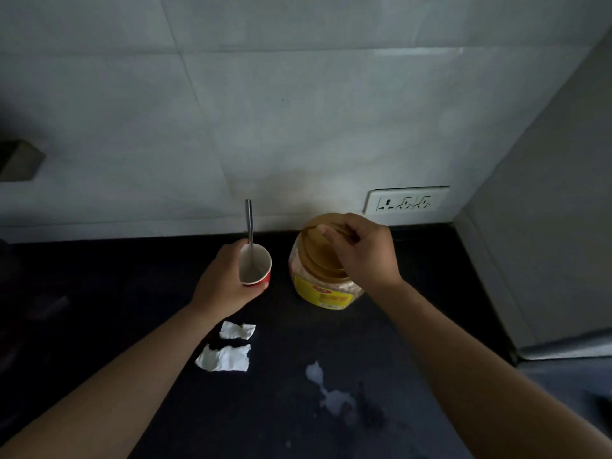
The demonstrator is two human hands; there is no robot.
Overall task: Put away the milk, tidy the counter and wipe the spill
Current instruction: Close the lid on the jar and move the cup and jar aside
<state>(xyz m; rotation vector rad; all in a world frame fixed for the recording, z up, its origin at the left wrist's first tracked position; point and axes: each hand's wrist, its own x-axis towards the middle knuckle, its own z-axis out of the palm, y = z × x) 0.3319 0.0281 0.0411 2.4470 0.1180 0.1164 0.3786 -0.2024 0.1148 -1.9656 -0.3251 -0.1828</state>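
A red paper cup (255, 266) with a white inside stands on the black counter (414, 326), and a metal spoon (249, 223) leans in it. My left hand (225, 286) is wrapped around the cup. To its right stands a clear plastic jar (323, 289) with a yellow label and a tan lid (319, 246). My right hand (362, 251) grips that lid from above. A white milky spill (326, 389) lies on the counter near the front. Two torn white paper pieces (228, 347) lie below the cup.
A tiled wall runs behind the counter, with a white socket plate (405, 200) low on it. A grey panel (546, 226) closes the right side. The left part of the counter is dark and hard to make out.
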